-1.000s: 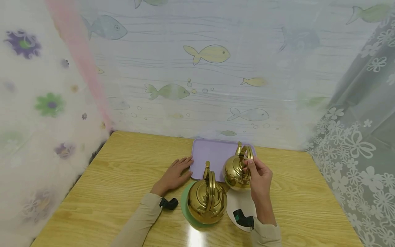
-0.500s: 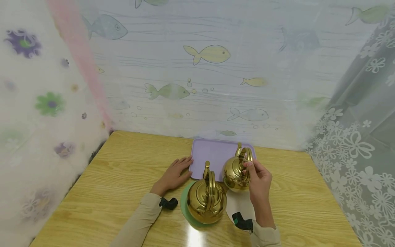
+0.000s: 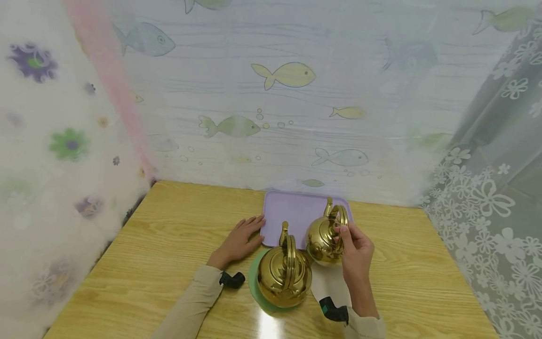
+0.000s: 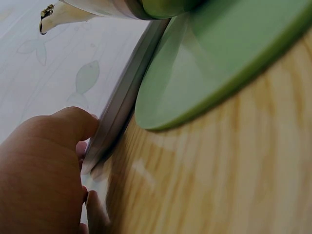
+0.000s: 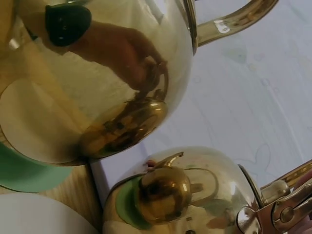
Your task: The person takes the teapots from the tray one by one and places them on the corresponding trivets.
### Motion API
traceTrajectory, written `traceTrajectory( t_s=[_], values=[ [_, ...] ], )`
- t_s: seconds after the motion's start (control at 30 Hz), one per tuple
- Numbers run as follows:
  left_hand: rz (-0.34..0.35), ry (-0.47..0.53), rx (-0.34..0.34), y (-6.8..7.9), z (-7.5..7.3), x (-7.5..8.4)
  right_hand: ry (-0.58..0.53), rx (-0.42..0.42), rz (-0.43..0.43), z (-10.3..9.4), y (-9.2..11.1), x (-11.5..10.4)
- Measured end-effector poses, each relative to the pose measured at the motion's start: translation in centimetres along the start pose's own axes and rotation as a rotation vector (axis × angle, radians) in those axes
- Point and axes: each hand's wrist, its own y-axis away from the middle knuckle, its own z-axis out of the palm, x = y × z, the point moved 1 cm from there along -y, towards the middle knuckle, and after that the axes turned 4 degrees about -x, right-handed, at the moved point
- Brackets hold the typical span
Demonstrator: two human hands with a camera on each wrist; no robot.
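My right hand (image 3: 357,247) pinches the arched handle of a shiny gold kettle (image 3: 319,242). That kettle overlaps the near right part of a lilac tray (image 3: 281,207) and the far edge of a round white mat (image 3: 330,285). A second gold kettle (image 3: 275,278) sits upright on a round green mat (image 3: 254,282), nearer to me. My left hand (image 3: 241,238) lies flat with straight fingers, fingertips against the tray's left rim. The left wrist view shows the thumb at the tray's edge (image 4: 117,107). In the right wrist view, the held kettle (image 5: 170,200) is below the other one (image 5: 97,73).
The wood-grain table (image 3: 178,221) carries everything. A fish-print curtain (image 3: 228,155) hangs right behind the tray. Flowered cloths stand at the left (image 3: 67,197) and the right (image 3: 491,202). The two kettles stand close together, almost side by side.
The kettle in my right hand has come slightly lower and nearer to me in the head view. My left hand and the other kettle have stayed in place.
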Motion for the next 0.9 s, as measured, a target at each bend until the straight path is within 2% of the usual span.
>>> traceTrajectory(
  t_s=[0.9],
  values=[
    [-0.002,-0.011,-0.004,0.0,0.2,-0.1,-0.032,0.016,-0.012,-1.1,2.0,-0.7]
  ],
)
